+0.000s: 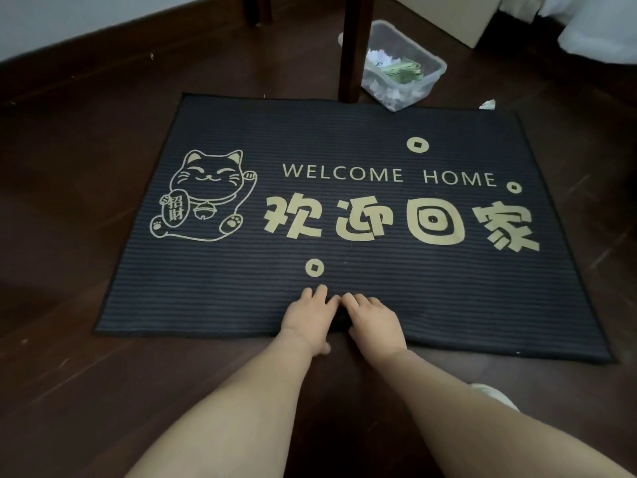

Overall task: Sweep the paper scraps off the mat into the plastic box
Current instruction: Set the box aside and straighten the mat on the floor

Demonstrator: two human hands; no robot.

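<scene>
Box (441, 65) partly behind leg (355, 46), scraps (376, 59) indistinct

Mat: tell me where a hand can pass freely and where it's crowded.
Free: the mat from the cat print to its right edge, and the floor left of it. Taken: the near edge middle, where the left hand and right hand rest. Crowded: the far right corner, by the wooden leg, plastic box and a stray scrap.

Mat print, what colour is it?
Pale gold lettering and cat outline on a dark ribbed mat, seen in the head view.
</scene>
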